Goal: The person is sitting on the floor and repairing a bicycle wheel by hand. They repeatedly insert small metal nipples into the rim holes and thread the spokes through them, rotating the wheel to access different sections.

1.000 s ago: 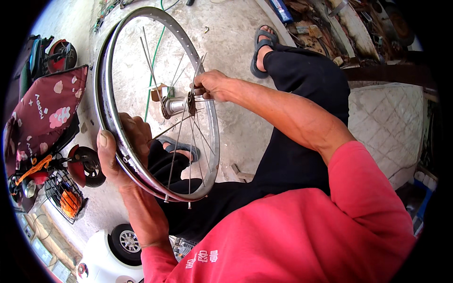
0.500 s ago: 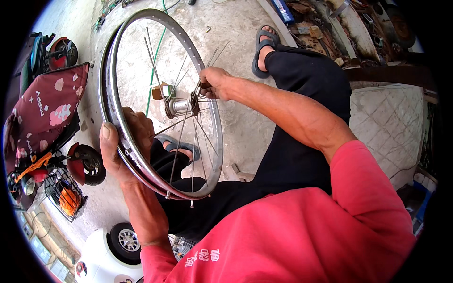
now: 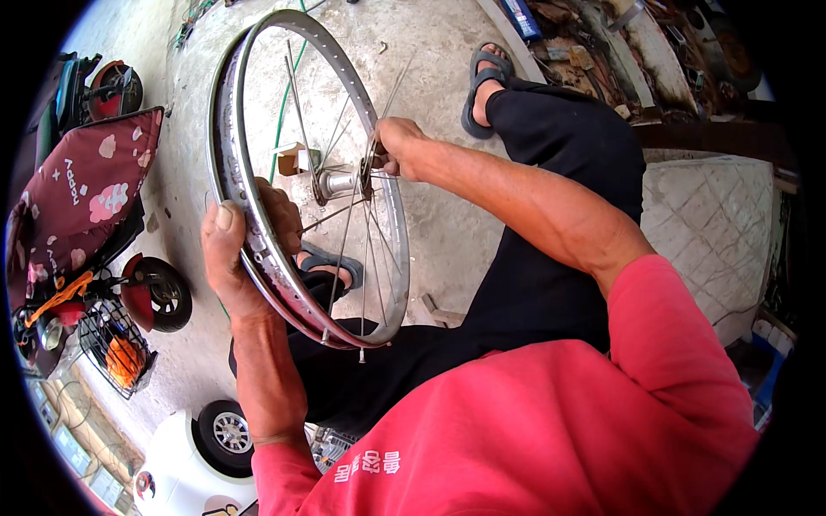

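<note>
A bare bicycle wheel rim [image 3: 397,271] stands tilted over my lap, partly laced with thin metal spokes [image 3: 345,249]. Its silver hub [image 3: 341,183] hangs in the middle, and some spokes stick out loose at the top. My left hand [image 3: 231,262] is closed around the rim's left side, thumb outside and fingers reaching through to the inner side. At the hub's right end, my right hand [image 3: 398,148] is closed on spokes beside the flange; its fingertips are partly hidden. Two spoke ends with nipples [image 3: 362,354] poke out below the rim.
A small open cardboard box [image 3: 296,160] sits on the concrete floor beyond the wheel, near a green hose [image 3: 281,112]. To the left are a scooter with a maroon cover [image 3: 95,185] and a white vehicle [image 3: 185,464]. Scrap parts [image 3: 594,60] lie at upper right, beside a quilted pad [image 3: 710,232].
The wheel's left side has swung to the right and slightly up with my left hand. My right hand has shifted a little to the right, still at the spokes.
</note>
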Motion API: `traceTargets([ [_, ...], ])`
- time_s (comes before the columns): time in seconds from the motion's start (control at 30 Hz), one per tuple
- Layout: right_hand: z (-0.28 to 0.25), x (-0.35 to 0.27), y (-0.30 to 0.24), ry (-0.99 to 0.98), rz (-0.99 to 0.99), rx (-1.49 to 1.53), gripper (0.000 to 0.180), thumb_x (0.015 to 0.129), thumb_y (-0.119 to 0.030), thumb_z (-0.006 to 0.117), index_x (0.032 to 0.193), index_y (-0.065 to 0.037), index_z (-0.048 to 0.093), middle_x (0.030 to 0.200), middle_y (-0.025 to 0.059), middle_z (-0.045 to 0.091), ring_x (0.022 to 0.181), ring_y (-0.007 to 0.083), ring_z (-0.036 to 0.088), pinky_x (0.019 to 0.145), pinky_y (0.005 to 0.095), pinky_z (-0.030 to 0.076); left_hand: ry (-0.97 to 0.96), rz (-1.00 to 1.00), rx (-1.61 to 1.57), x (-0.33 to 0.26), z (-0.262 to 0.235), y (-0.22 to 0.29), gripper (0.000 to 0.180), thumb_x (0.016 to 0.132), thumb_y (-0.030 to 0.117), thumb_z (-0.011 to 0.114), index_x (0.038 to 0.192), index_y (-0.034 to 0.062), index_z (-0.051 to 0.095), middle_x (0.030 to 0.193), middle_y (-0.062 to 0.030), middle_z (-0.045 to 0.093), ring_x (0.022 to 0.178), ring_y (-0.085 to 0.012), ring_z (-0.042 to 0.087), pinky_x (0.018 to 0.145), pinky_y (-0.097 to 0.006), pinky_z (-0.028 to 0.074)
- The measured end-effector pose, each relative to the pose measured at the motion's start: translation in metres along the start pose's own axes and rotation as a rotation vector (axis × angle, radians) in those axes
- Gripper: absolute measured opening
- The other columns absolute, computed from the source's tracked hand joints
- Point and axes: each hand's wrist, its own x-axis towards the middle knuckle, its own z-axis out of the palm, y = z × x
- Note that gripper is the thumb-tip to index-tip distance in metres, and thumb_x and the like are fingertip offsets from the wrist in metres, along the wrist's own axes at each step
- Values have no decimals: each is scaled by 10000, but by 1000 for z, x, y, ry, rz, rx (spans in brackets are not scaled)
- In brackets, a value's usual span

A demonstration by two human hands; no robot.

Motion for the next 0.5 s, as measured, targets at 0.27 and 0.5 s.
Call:
traceTargets([
  [0.27,-8,9,8,80,-92,-43,84,828,-149,499,797,-87,546,712,18,523,578,139,523,467,283,335,-82,-33,-8,6,-15,-17,421,859,358,552,985,-42,588,701,-129,604,538,-157,555,482,-263,437],
  [0.5,-15,5,7,109,-98,-229,185,838,-152,530,878,8,616,773,121,653,579,171,554,462,308,386,-88,-121,45,3,-10,-32,413,883,322,563,1049,-53,611,713,-102,621,554,-139,598,494,-248,481],
])
